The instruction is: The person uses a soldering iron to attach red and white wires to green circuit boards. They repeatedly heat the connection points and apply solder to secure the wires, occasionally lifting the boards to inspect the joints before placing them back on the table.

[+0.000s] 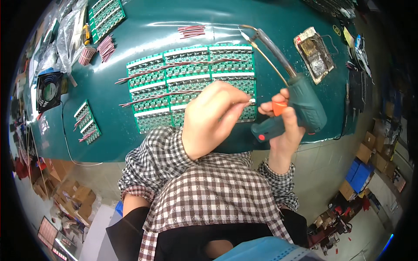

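Occupying most of the view, the green tabletop (152, 32) carries a panel of green circuit boards (150, 124), joined in a grid and placed before the person, with red-and-black wires (187, 63) lying across it in two long rows. Next in size, a dark green soldering gun (307, 104) is held above the tabletop at the panel's right, its bent tip directed away from the person. The left hand (213, 115) is over the panel's right part, thumb and forefinger together at the tips; whether anything fine is pinched between them cannot be told. The right hand (287, 126) has its grip clamped on the soldering gun. Beyond it rests a stained rectangular tray (307, 63). A second board panel (106, 19) lies at far left, a black fan (48, 90) stands at the left edge, and a small board strip (87, 122) lies nearer. Smaller yet are a loose wire bundle (191, 31) beyond the panel and the gun's orange trigger (279, 107), by the right fingers.
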Action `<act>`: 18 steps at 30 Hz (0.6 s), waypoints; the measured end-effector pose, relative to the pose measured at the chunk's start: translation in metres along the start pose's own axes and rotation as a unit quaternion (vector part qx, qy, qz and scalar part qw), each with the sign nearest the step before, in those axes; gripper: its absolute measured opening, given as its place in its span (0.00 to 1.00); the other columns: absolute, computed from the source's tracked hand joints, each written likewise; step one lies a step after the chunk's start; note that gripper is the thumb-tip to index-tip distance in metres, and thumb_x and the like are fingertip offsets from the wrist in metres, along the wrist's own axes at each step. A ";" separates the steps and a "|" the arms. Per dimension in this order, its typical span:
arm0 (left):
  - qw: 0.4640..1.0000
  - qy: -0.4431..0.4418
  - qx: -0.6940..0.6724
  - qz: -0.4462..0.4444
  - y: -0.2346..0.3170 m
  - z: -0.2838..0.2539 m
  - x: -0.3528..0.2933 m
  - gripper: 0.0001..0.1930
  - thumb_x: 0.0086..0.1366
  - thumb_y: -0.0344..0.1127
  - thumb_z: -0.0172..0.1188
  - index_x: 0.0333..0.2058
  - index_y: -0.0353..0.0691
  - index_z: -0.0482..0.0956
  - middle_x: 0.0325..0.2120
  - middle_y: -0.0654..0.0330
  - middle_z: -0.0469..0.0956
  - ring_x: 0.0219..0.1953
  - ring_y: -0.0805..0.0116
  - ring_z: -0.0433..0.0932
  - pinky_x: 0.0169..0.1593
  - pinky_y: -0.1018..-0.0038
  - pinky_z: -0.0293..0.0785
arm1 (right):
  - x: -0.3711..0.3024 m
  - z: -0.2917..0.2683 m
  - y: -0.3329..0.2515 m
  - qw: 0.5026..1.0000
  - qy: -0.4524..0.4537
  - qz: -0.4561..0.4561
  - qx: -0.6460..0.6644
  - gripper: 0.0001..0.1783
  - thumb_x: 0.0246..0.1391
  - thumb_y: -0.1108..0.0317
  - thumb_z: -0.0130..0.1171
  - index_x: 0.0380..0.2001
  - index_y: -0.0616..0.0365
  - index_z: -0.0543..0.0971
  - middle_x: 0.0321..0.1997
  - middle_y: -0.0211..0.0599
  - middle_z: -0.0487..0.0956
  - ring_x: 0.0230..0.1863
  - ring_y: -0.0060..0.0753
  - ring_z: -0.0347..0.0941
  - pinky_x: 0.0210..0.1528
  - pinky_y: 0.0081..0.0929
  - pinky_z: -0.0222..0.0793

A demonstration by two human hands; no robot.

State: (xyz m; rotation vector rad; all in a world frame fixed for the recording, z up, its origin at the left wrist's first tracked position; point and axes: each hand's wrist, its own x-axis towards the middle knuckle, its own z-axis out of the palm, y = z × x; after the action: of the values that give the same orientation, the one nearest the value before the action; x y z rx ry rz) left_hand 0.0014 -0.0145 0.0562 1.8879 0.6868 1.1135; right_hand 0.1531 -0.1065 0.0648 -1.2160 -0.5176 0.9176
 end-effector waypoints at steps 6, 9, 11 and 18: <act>0.988 0.001 0.112 0.105 0.000 0.011 -0.016 0.14 0.44 0.17 0.65 0.32 0.34 0.80 0.29 0.56 0.78 0.29 0.64 0.80 0.26 0.74 0.75 | -0.003 0.010 0.002 0.994 0.042 -0.039 -0.095 0.25 0.43 0.85 0.65 0.48 0.67 0.73 0.42 0.41 0.77 0.43 0.30 0.75 0.42 0.25 0.76; 0.992 0.007 0.097 0.086 0.002 0.014 -0.019 0.13 0.44 0.17 0.65 0.31 0.34 0.79 0.28 0.56 0.77 0.29 0.63 0.79 0.28 0.75 0.75 | -0.004 0.008 0.002 0.991 0.031 -0.049 -0.122 0.24 0.44 0.84 0.64 0.48 0.67 0.73 0.43 0.40 0.77 0.42 0.28 0.75 0.41 0.24 0.75; 0.998 -0.005 0.051 0.027 0.002 0.014 -0.020 0.10 0.48 0.22 0.65 0.31 0.37 0.79 0.27 0.59 0.76 0.28 0.67 0.79 0.28 0.76 0.74 | -0.005 0.007 0.004 0.989 0.027 -0.054 -0.137 0.24 0.45 0.84 0.64 0.48 0.67 0.73 0.42 0.39 0.77 0.42 0.28 0.75 0.41 0.23 0.74; 0.923 -0.127 -0.179 -0.317 -0.009 -0.001 -0.020 0.05 0.62 0.26 0.60 0.36 0.33 0.77 0.30 0.65 0.76 0.30 0.82 0.75 0.33 0.85 0.72 | -0.014 0.004 0.013 0.972 0.035 -0.064 -0.223 0.22 0.45 0.83 0.64 0.47 0.68 0.74 0.41 0.39 0.78 0.38 0.26 0.76 0.40 0.23 0.74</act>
State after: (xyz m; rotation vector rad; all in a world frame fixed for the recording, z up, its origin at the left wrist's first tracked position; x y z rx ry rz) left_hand -0.0092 -0.0246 0.0404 1.3167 0.8009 0.5189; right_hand 0.1380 -0.1146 0.0555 -1.5934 -0.7631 0.6621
